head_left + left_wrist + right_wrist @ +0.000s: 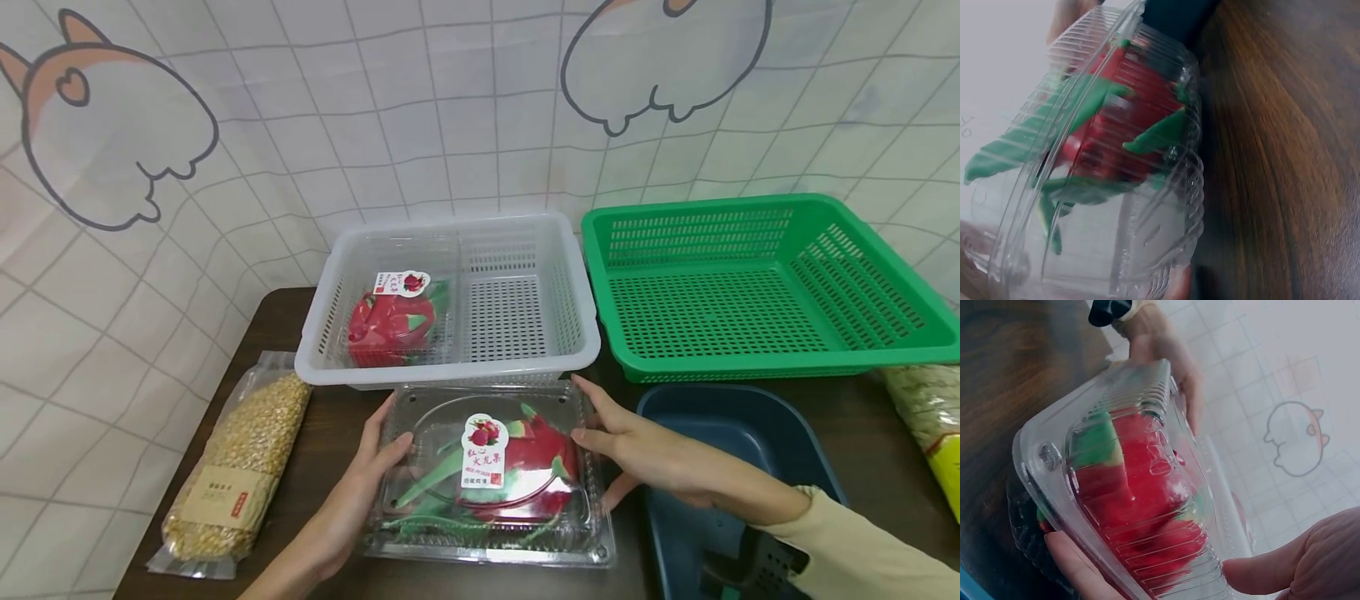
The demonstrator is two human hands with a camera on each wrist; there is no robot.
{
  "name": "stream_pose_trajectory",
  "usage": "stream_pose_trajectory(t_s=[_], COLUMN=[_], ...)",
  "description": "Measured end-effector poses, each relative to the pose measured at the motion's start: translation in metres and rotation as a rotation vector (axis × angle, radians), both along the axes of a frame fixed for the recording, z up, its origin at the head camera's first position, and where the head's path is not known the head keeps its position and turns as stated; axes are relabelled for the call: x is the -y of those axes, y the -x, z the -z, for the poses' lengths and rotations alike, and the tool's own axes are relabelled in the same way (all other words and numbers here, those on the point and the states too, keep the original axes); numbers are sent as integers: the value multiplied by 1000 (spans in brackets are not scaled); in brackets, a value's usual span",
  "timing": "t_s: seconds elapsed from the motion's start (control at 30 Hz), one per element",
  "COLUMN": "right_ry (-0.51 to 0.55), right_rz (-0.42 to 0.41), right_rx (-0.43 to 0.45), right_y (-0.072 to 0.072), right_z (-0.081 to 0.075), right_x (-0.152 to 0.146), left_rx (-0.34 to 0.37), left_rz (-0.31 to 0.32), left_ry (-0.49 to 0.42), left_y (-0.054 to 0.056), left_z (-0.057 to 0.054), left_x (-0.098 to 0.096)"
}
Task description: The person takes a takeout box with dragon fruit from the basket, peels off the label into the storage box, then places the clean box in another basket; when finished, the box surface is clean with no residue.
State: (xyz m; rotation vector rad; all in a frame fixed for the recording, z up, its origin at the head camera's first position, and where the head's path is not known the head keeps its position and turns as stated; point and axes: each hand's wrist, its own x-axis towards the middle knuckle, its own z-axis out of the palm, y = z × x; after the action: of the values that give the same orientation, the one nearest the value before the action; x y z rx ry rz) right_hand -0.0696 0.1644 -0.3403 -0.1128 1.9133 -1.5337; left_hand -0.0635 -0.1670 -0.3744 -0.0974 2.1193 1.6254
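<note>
A clear plastic clamshell box (pixel 435 425) with red and green dragon fruit (pixel 543 471) inside is held between both hands, in front of the white basket. A white label (pixel 483 452) with a fruit picture is on its lid. My left hand (pixel 360 479) grips the box's left side, thumb over the lid's edge. On the opposite side, my right hand (pixel 637 442) holds it, thumb on the lid and fingers spread along the edge. The right wrist view shows the box (pixel 1141 481) tilted, with my right thumb (pixel 1266 569) against it.
Inside the white basket (pixel 450 372), a second clamshell of dragon fruit (pixel 393 325) stands in the left half. A green basket (pixel 720 362) is at the back right. Nearer are a dark blue bin (pixel 795 425), a bag of yellow kernels (pixel 240 450) and another bag (pixel 930 417).
</note>
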Motion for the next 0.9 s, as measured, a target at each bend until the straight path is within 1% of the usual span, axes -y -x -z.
stream_pose_trajectory(t_s=[0.1,0.2,0.3,0.43,0.6,0.73,0.9], right_ry=[-9,-10,-15,-26,-18,-17,-23], right_rz=[-8,-14,-15,-17,-24,-28,-30], right_rx=[-19,-27,-37,-59,-76,-83,-83], right_y=[1,3,4,5,7,8,8], right_z=[0,0,0,-1,-2,-3,-3], right_x=[-1,-1,0,0,-1,-1,-1], left_rx=[-15,-28,-51,-80,-102,-114,-125], left_rz=[21,21,25,38,43,48,70], left_ry=[16,30,72,128,176,189,167], left_y=[-1,-3,-5,-7,-5,-3,-1], left_z=[-1,-3,-4,-2,-1,-1,0], left_x=[-1,-3,-4,-4,-4,-3,2])
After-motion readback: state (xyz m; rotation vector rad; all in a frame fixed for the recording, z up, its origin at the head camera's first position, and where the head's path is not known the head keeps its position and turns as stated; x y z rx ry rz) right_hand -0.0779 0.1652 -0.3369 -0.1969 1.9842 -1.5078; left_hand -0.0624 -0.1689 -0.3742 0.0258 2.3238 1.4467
